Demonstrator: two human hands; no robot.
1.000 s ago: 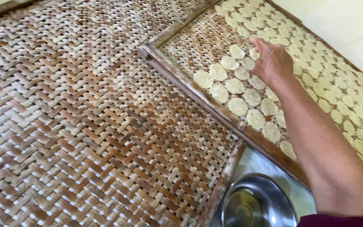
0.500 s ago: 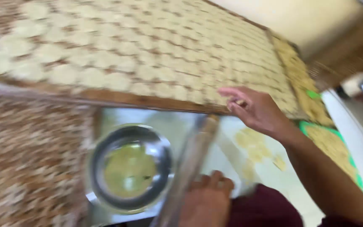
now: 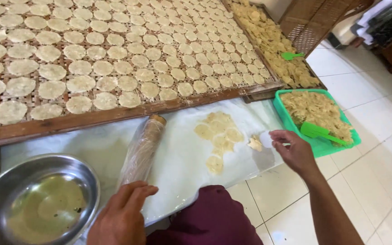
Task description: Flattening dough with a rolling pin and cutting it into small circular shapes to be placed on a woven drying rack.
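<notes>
My left hand lies low in the view, its fingertips touching the near end of a plastic-wrapped rolling pin without clasping it. My right hand hovers over the right edge of a white sheet. Its curled fingers are at a small pale round piece, next to a little dough lump; I cannot tell whether they grip it. Several flat round dough discs lie on the sheet between my hands.
A metal bowl with oily liquid stands at the lower left. A big woven tray covered in discs fills the far side. A green basket of scraps with a green scraper sits right, and another scrap tray lies beyond it.
The view has swung right and down from the woven trays. My right hand has come down from the tray to the sheet's right edge, and my left hand stays at the pin's near end.
</notes>
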